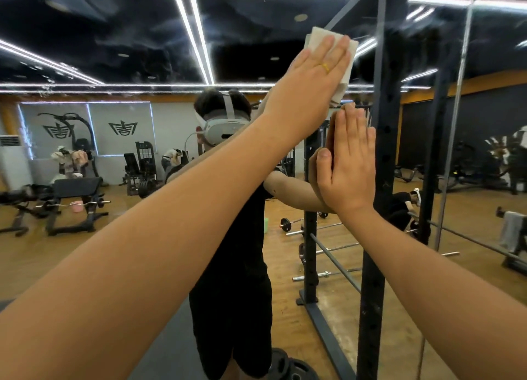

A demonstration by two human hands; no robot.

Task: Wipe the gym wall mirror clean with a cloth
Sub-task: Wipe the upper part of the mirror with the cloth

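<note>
Fingers (340, 54) of my left hand (308, 89) lie straight and flat, pressing the folded off-white cloth (315, 37) against the large wall mirror (128, 37). The cloth pokes out above the fingertips and below the palm's right edge. Just beneath, my right hand (348, 166) rests open-palmed on the glass, beside a dark perforated metal upright (385, 123).

Left hand (310, 77) on cloth (314, 36) on mirror (137, 54), above right hand (349, 166).
</note>
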